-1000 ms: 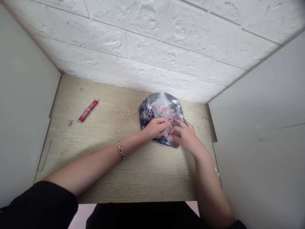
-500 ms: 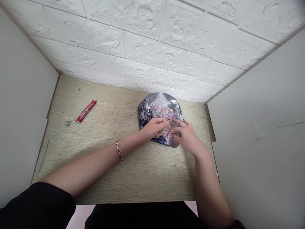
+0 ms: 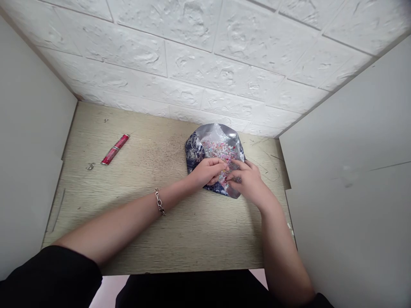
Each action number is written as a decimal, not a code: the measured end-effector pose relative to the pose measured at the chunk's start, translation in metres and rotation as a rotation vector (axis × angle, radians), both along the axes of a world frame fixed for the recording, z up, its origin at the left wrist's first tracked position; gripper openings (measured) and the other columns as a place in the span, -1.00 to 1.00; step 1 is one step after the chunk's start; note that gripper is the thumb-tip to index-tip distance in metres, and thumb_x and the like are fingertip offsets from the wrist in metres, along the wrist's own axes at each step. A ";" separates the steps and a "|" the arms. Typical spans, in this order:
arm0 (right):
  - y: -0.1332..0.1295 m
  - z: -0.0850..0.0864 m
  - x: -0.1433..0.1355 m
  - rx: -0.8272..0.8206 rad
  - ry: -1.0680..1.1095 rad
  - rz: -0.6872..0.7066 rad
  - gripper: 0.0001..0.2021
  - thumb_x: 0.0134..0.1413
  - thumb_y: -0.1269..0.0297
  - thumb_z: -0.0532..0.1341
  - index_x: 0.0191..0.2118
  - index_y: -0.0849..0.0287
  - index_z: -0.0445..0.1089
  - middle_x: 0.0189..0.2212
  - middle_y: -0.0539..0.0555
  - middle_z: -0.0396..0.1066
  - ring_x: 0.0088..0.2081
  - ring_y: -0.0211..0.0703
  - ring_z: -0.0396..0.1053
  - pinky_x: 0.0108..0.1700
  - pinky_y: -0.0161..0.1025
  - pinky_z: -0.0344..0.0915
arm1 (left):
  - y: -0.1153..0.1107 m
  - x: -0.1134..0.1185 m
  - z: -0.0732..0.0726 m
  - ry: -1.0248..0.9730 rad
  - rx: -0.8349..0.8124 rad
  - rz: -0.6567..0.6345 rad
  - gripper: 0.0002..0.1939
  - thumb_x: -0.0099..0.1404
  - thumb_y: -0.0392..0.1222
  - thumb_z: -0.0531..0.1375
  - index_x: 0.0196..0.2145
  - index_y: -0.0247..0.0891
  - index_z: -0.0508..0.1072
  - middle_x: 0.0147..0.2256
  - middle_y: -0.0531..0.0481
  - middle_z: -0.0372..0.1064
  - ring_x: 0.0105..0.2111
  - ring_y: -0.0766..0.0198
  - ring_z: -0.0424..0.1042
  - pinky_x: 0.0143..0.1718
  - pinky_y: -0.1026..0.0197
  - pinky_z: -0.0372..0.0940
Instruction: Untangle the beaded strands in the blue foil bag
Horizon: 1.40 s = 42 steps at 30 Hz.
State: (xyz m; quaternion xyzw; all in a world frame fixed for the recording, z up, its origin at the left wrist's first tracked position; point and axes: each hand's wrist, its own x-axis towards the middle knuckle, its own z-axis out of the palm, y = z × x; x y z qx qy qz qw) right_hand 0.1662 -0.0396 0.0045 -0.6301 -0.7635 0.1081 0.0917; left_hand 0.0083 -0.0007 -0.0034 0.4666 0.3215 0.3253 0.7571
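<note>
A silvery-lined pouch (image 3: 215,129) with a dark blue patterned outside lies spread open near the wall. Small pink, white, red and pale blue beads (image 3: 218,149) are heaped in it. My left hand (image 3: 209,171) is closed in a pinch above the pouch's front part; what its fingertips hold is too small to name. From the right, my right hand (image 3: 248,182) reaches in over the beads. Its index finger is stretched out, while the thumb and another finger come close together at the beads. Anything between them cannot be made out.
A red tube-shaped packet (image 3: 114,149) lies on the left of the wooden table (image 3: 180,239). Small shiny metal pieces (image 3: 90,166) sit near it. Thin loose threads (image 3: 269,156) lie at the right. A white brick-patterned wall (image 3: 186,90) and side panels enclose the table.
My right hand has shifted slightly left, and its thumb and finger have come closer together over the beads. My left hand keeps its pinch in nearly the same place.
</note>
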 end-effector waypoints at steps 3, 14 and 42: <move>0.000 -0.001 0.001 0.023 0.023 0.030 -0.90 -0.11 0.34 0.17 -0.45 0.04 0.43 0.05 0.05 0.21 0.12 0.14 0.03 0.06 0.28 -0.11 | 0.000 0.000 0.000 0.002 0.001 0.007 -0.87 0.17 -0.26 0.05 -0.50 -0.33 0.30 -0.78 0.24 -0.04 -0.82 0.56 -0.07 -0.81 0.44 -0.19; 0.009 0.005 -0.001 0.123 -0.047 0.030 -0.78 0.06 0.44 -0.08 -0.51 0.16 0.21 -0.41 0.12 0.34 -0.22 -0.10 0.28 -0.01 -0.05 0.08 | 0.000 0.000 0.002 -0.005 -0.005 -0.004 -0.87 0.17 -0.27 0.05 -0.51 -0.32 0.30 -0.79 0.25 -0.07 -0.82 0.56 -0.08 -0.80 0.44 -0.20; 0.002 0.002 -0.002 -0.008 -0.004 -0.030 -0.89 -0.13 0.34 0.14 -0.52 0.09 0.42 0.05 -0.03 0.24 0.07 0.23 -0.05 0.02 0.30 -0.13 | 0.000 0.000 0.004 0.040 -0.001 -0.005 -0.86 0.19 -0.28 0.03 -0.51 -0.31 0.29 -0.81 0.25 -0.05 -0.83 0.56 -0.08 -0.80 0.44 -0.19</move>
